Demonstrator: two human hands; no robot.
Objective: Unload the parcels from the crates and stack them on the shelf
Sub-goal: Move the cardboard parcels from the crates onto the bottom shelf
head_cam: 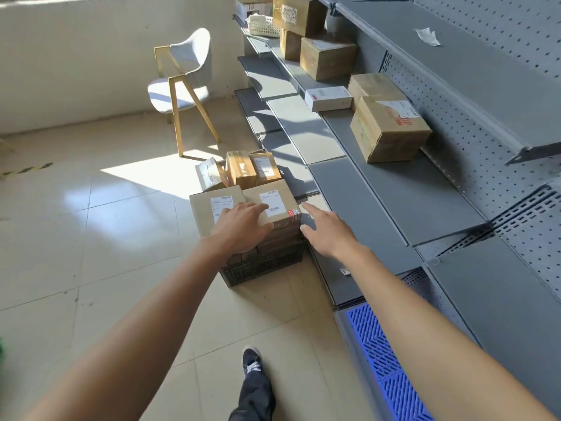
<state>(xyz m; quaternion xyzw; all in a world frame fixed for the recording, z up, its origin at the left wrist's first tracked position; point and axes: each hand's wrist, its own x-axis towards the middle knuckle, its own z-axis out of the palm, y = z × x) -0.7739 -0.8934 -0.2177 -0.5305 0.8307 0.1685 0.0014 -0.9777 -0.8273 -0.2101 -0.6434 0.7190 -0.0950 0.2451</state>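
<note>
A dark crate [264,265] stands on the floor beside the grey shelf [394,189], piled with cardboard parcels. The top front parcel [279,196] bears a white label, and another labelled parcel [209,205] lies to its left. My left hand [239,226] rests with straight fingers over the seam between these two. My right hand [324,229] hovers open just right of the top parcel, fingers spread, not touching it as far as I can see. Smaller parcels [243,170] sit at the far end of the crate. Several parcels stand on the shelf, the nearest a brown box [388,129].
A white chair [182,83] with wooden legs stands on the tiled floor beyond the crate. A blue crate [385,360] sits under the lowest shelf at my right. A white basket [264,25] is on the far shelf. My foot [252,360] is below the crate.
</note>
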